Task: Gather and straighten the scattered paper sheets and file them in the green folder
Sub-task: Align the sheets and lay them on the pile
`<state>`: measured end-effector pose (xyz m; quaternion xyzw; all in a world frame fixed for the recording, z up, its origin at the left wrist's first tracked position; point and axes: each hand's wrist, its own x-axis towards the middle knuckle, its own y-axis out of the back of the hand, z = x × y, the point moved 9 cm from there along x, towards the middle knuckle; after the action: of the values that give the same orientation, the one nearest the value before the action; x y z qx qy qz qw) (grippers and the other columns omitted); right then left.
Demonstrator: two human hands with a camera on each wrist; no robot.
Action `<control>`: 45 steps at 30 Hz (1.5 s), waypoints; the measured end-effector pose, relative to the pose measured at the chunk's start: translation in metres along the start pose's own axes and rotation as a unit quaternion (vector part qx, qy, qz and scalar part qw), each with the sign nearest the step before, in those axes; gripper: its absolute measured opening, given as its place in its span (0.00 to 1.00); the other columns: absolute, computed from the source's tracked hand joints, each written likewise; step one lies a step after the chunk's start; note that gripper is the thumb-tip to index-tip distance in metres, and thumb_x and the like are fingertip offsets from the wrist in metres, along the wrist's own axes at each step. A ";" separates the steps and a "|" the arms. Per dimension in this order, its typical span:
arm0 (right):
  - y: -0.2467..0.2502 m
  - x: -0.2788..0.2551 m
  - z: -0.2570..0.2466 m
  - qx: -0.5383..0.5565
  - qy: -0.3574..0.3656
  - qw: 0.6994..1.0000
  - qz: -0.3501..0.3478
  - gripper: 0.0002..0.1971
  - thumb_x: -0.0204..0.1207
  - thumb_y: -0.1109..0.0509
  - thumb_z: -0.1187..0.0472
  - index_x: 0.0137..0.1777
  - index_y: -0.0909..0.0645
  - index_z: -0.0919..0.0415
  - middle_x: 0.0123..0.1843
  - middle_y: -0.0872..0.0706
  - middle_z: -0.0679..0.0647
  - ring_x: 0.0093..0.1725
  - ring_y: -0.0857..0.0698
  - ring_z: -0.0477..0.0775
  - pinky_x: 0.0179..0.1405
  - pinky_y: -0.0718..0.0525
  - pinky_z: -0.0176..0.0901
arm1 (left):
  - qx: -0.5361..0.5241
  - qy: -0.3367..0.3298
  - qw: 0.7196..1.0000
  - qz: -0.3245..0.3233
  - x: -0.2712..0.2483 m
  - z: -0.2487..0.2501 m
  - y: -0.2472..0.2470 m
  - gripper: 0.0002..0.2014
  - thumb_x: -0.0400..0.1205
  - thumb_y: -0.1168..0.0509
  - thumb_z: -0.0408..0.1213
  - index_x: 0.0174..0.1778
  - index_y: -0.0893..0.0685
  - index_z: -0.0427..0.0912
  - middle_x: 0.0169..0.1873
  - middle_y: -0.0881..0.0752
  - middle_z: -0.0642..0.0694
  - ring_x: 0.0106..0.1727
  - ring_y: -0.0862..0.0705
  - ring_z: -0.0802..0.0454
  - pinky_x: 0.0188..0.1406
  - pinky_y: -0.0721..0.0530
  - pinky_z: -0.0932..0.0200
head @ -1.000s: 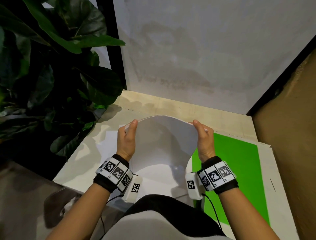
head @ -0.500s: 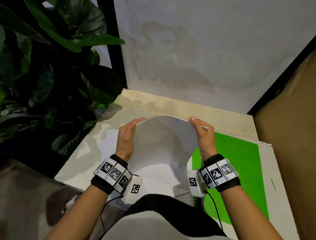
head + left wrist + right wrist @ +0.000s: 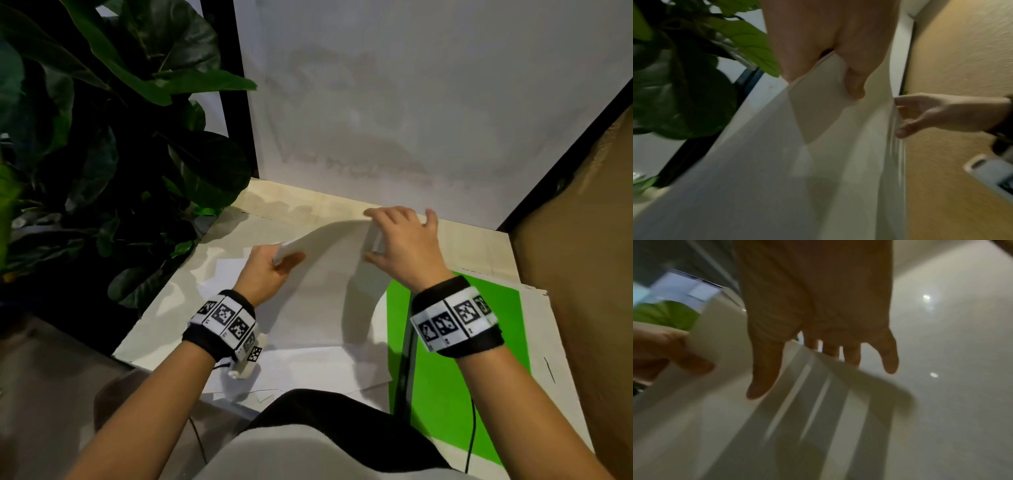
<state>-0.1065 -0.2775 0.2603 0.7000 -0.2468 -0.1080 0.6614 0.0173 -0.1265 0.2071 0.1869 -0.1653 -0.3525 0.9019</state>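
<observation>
Left hand (image 3: pixel 270 270) pinched the stack of paper sheets (image 3: pixel 322 284) at its left edge, thumb on top; right hand (image 3: pixel 400 246) had fingers loosely spread, touching the raised right edge. Stack stood bowed on the table (image 3: pixel 164 308), beside the green folder (image 3: pixel 445 359). Step looked like squaring the gathered stack; next probably tapping edges flush, then sliding it into the folder.

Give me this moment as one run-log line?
left hand: grips paper stack | right hand: fingers spread at its far edge | green folder: open on table, empty
</observation>
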 end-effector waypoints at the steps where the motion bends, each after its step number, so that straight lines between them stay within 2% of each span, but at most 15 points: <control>1: -0.001 0.004 -0.011 -0.033 0.018 0.999 -0.018 0.29 0.68 0.28 0.48 0.69 0.31 0.48 0.67 0.20 0.51 0.71 0.28 0.58 0.74 0.47 0.68 | 0.027 -0.026 0.999 -0.032 0.003 0.009 -0.008 0.05 0.79 0.35 0.35 0.41 0.15 0.39 0.26 0.19 0.47 0.26 0.23 0.61 0.29 0.27 0.70; 3: 0.002 0.011 -0.026 -0.018 0.036 0.999 -0.028 0.19 0.72 0.31 0.52 0.64 0.25 0.49 0.59 0.15 0.55 0.65 0.22 0.60 0.71 0.40 0.63 | 0.056 -0.055 0.994 -0.074 0.007 0.021 -0.021 0.09 0.79 0.36 0.37 0.40 0.14 0.35 0.26 0.20 0.44 0.27 0.25 0.55 0.28 0.29 0.66; 5: -0.001 0.014 -0.031 0.031 0.045 0.997 -0.062 0.10 0.74 0.33 0.56 0.54 0.18 0.52 0.50 0.12 0.60 0.56 0.19 0.63 0.49 0.29 0.49 | 0.043 -0.047 0.995 -0.081 0.011 0.023 -0.023 0.08 0.78 0.35 0.35 0.38 0.14 0.35 0.29 0.18 0.41 0.31 0.23 0.51 0.33 0.25 0.59; 8: 0.003 0.013 -0.024 0.094 0.069 0.991 -0.066 0.06 0.74 0.31 0.55 0.45 0.14 0.55 0.44 0.12 0.64 0.49 0.17 0.64 0.38 0.34 0.43 | -0.008 -0.011 0.997 -0.079 0.014 0.014 -0.016 0.05 0.75 0.31 0.32 0.38 0.13 0.47 0.33 0.14 0.45 0.32 0.18 0.62 0.38 0.18 0.63; 12: 0.016 0.011 0.036 0.300 0.015 0.954 0.001 0.06 0.70 0.26 0.62 0.40 0.12 0.66 0.30 0.11 0.46 0.30 0.21 0.26 0.32 0.27 0.30 | 0.000 0.064 0.992 -0.107 0.014 -0.028 0.011 0.02 0.71 0.28 0.32 0.36 0.13 0.43 0.33 0.12 0.44 0.36 0.15 0.51 0.40 0.16 0.55; 14: 0.011 0.005 0.078 0.372 -0.057 0.926 0.018 0.05 0.69 0.26 0.65 0.41 0.13 0.68 0.32 0.13 0.46 0.26 0.24 0.23 0.32 0.26 0.27 | -0.020 0.090 0.992 -0.088 0.010 -0.051 0.033 0.07 0.71 0.28 0.30 0.29 0.13 0.46 0.24 0.13 0.53 0.30 0.16 0.59 0.34 0.17 0.62; 18: -0.015 -0.009 0.111 0.512 -0.136 0.848 0.024 0.06 0.70 0.28 0.69 0.37 0.15 0.58 0.26 0.13 0.35 0.28 0.17 0.32 0.34 0.19 0.27 | -0.230 0.131 0.964 -0.019 -0.001 -0.065 0.049 0.06 0.60 0.21 0.39 0.31 0.10 0.48 0.27 0.10 0.53 0.32 0.12 0.59 0.35 0.13 0.65; 20: -0.030 -0.011 0.099 0.539 -0.136 0.831 0.014 0.09 0.69 0.28 0.71 0.36 0.16 0.55 0.26 0.12 0.35 0.29 0.16 0.33 0.35 0.18 0.27 | -0.303 0.150 0.941 -0.005 0.001 -0.068 0.038 0.28 0.51 0.19 0.48 0.47 0.13 0.44 0.38 0.08 0.50 0.41 0.11 0.54 0.40 0.12 0.60; 24: -0.056 -0.016 0.078 0.575 -0.153 0.802 0.040 0.09 0.68 0.27 0.72 0.44 0.16 0.59 0.28 0.13 0.32 0.33 0.15 0.31 0.38 0.18 0.25 | -0.261 0.188 0.939 0.124 0.005 -0.074 0.038 0.31 0.70 0.26 0.40 0.67 0.28 0.34 0.58 0.19 0.36 0.57 0.19 0.41 0.59 0.18 0.42; 30: -0.083 -0.039 0.076 0.633 -0.219 0.732 0.124 0.15 0.64 0.26 0.74 0.42 0.20 0.52 0.30 0.12 0.30 0.35 0.15 0.29 0.39 0.19 0.22 | -0.235 0.149 0.952 0.127 -0.007 -0.071 0.031 0.22 0.75 0.32 0.32 0.64 0.26 0.31 0.51 0.16 0.42 0.50 0.17 0.50 0.42 0.16 0.69; 34: -0.139 -0.057 0.071 0.617 -0.290 0.730 0.042 0.13 0.67 0.27 0.74 0.49 0.19 0.61 0.45 0.12 0.52 0.35 0.14 0.36 0.58 0.18 0.49 | -0.182 0.159 0.968 0.073 -0.025 -0.079 0.002 0.11 0.75 0.32 0.28 0.53 0.19 0.39 0.43 0.17 0.53 0.49 0.18 0.51 0.39 0.19 0.79; 36: -0.150 -0.065 0.071 0.607 -0.326 0.724 0.041 0.12 0.69 0.29 0.73 0.53 0.20 0.66 0.51 0.16 0.62 0.36 0.14 0.41 0.60 0.19 0.55 | -0.186 0.210 0.954 0.108 -0.036 -0.085 -0.003 0.06 0.78 0.35 0.28 0.43 0.24 0.42 0.40 0.20 0.50 0.50 0.23 0.51 0.32 0.21 0.78; 40: -0.148 -0.062 0.083 0.612 -0.346 0.707 0.071 0.16 0.70 0.27 0.65 0.56 0.22 0.68 0.54 0.17 0.60 0.53 0.18 0.56 0.52 0.21 0.45 | -0.215 0.223 0.937 0.159 -0.037 -0.088 0.006 0.11 0.77 0.34 0.33 0.49 0.30 0.39 0.45 0.21 0.45 0.48 0.22 0.50 0.47 0.23 0.61; 43: -0.156 -0.065 0.094 0.611 -0.362 0.700 0.072 0.28 0.62 0.21 0.58 0.59 0.23 0.70 0.55 0.15 0.62 0.55 0.16 0.59 0.62 0.21 0.50 | -0.225 0.147 0.953 0.138 -0.032 -0.086 0.015 0.08 0.77 0.34 0.27 0.49 0.20 0.42 0.37 0.16 0.61 0.40 0.16 0.65 0.38 0.19 0.74; 45: -0.162 -0.068 0.088 0.618 -0.358 0.699 0.040 0.16 0.64 0.22 0.63 0.51 0.19 0.65 0.49 0.14 0.60 0.48 0.15 0.57 0.50 0.15 0.42 | -0.192 0.125 0.968 0.098 -0.033 -0.091 0.007 0.11 0.76 0.34 0.25 0.53 0.19 0.41 0.41 0.15 0.60 0.43 0.16 0.65 0.38 0.20 0.76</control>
<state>-0.1744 -0.3207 0.0804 0.8496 -0.5036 -0.1468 -0.0549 0.0379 -0.0783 0.1251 0.0360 0.0023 -0.2614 0.9646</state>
